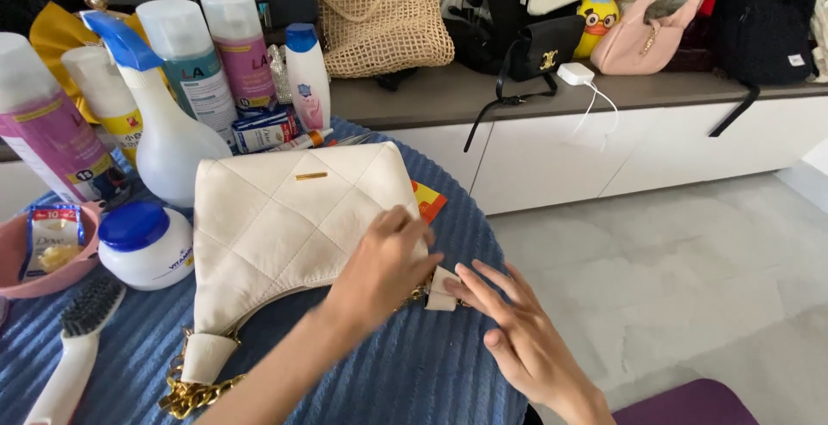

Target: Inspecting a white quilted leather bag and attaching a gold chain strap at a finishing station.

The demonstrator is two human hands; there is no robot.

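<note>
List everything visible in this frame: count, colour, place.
Quilted bag: one, cream, gold chain, table centre.
Table cloth: one, blue ribbed.
Spray bottle: one, white, blue trigger, behind bag.
Cans and bottles: about five, table's far left.
Jar: one, white, blue lid, left of bag.
Brush: one, white, near left.
Pink bowl: one, left edge.
Bags: several, on bench.
Charger: one, white, bench.
Left hand: on bag.
Right hand: open, touching strap tab.
</note>
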